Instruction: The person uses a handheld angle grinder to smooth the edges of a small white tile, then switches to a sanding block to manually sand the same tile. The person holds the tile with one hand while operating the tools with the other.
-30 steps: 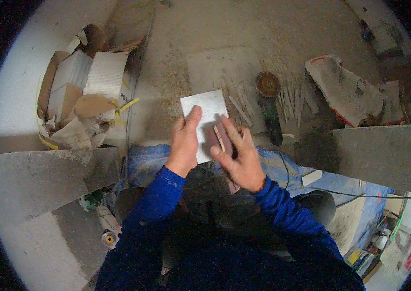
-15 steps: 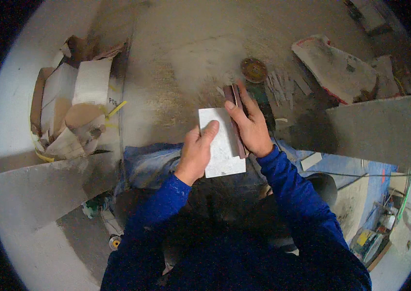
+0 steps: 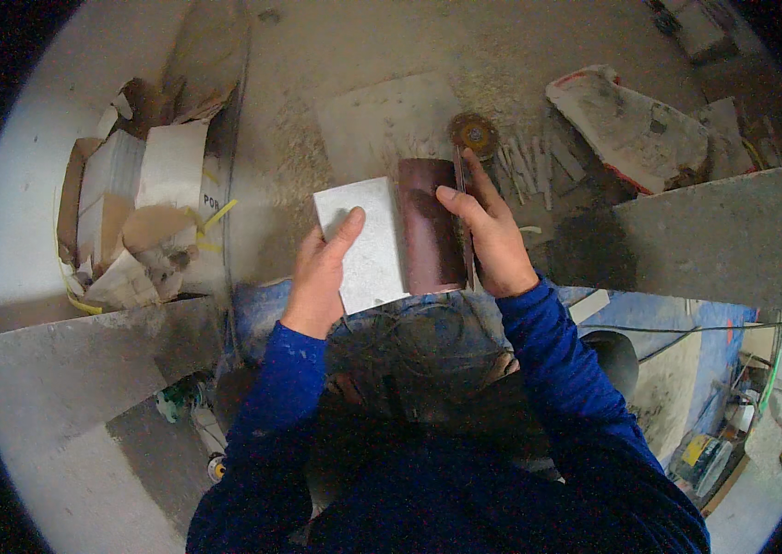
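My left hand [image 3: 315,280] grips a white rectangular tile [image 3: 374,249], its thumb flat on the face and its fingers behind. A folded sheet of dark reddish-brown sandpaper [image 3: 428,226] is pinched in my right hand [image 3: 494,242], thumb on the near fold and fingers behind. The sheet curves, with its left side close against the tile's right edge; whether they touch I cannot tell. Beyond my right hand lies an angle grinder with a round, brownish disc [image 3: 474,135]; its body is mostly hidden by the hand.
An opened cardboard box of white tiles [image 3: 174,164] stands at the left. A dusty, red-edged bag [image 3: 636,129] lies at the right, near several narrow offcuts [image 3: 529,166]. Grey slabs [image 3: 714,240] flank me. A black cable [image 3: 714,328] runs at the right.
Tile and left hand have moved left, and the tile has tilted. The sandpaper has turned, so its broad curved face shows, and it no longer overlaps the tile's face.
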The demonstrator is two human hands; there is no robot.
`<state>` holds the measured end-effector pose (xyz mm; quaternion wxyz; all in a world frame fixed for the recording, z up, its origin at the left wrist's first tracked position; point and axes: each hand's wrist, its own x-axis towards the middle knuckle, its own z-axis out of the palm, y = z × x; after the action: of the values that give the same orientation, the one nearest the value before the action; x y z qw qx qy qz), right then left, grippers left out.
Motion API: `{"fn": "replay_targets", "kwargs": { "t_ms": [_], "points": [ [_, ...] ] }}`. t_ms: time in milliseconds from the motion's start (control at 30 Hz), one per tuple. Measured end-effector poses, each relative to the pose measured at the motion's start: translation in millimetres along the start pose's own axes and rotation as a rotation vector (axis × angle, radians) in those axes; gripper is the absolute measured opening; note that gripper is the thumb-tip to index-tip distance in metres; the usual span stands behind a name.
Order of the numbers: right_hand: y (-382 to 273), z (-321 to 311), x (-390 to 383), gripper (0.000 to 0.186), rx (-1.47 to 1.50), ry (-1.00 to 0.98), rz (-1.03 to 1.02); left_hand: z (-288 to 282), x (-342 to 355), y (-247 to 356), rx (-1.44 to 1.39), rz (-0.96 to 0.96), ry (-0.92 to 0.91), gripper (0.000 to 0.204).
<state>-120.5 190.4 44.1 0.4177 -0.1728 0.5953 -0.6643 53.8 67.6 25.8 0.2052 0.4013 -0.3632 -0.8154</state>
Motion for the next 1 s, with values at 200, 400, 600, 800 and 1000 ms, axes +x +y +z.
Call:
{"fn": "replay_targets", "kwargs": {
  "t_ms": [200, 400, 600, 800, 1000],
  "points": [
    [-7, -11, 5, 0.087, -0.177, 0.128, -0.079, -13, -1, 29, -0.049, 0.065, -0.036, 0.037],
    [2, 5, -1, 0.071, -0.055, 0.088, -0.119, -6, -1, 15, -0.036, 0.043, -0.132, 0.039],
    [-10, -3, -12, 0.04, 0.395, 0.127, 0.323, -18, 3, 19, -0.056, -0.043, -0.19, 0.041],
    [2, -2, -8, 0.04, 0.518, 0.016, 0.253, -21, 8, 18, -0.082, -0.067, -0.241, 0.041],
    [11, -9, -7, 0.043, 0.568, -0.157, 0.209, -24, 10, 8, -0.13, -0.058, -0.306, 0.042]
  ]
}}
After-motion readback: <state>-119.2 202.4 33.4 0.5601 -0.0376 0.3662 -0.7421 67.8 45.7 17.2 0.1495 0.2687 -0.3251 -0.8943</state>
